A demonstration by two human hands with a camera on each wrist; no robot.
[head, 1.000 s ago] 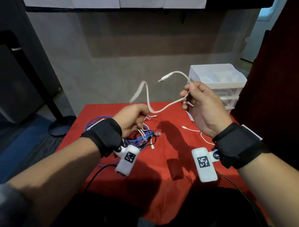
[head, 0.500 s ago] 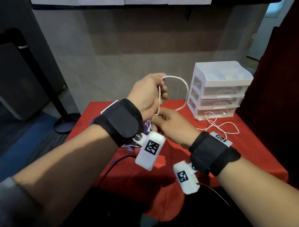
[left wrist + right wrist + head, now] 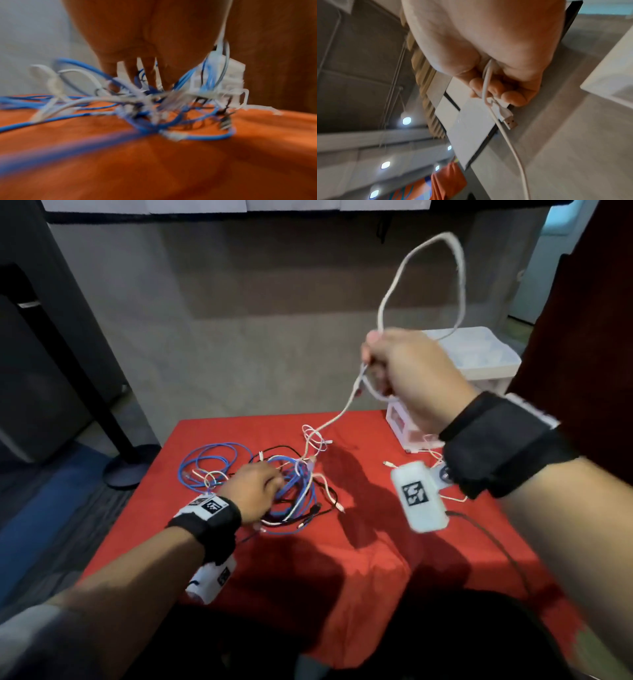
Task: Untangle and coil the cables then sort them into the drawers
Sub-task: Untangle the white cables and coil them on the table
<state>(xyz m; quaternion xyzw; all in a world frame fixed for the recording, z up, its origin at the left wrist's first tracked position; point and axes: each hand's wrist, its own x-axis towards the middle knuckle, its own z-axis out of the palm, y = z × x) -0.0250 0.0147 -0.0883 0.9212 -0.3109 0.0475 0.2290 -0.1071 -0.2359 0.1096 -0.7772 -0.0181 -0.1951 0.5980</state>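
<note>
My right hand is raised over the table's right side and grips a white USB cable. A tall loop of that cable stands above the fist. In the right wrist view its fingers curl round the cable, with the USB plug sticking out. The cable runs down to a tangle of blue, black and white cables on the red table. My left hand is down on this tangle. Its fingers reach into the blue loops, and blur hides any grip.
A white plastic drawer unit stands at the table's back right, partly behind my right hand. A thin white cable lies in front of it. A black stand base sits on the floor to the left.
Both hands were together at chest height on the white cable. Now the left hand has dropped onto the tangle and the right hand has lifted up and right with the cable loop.
</note>
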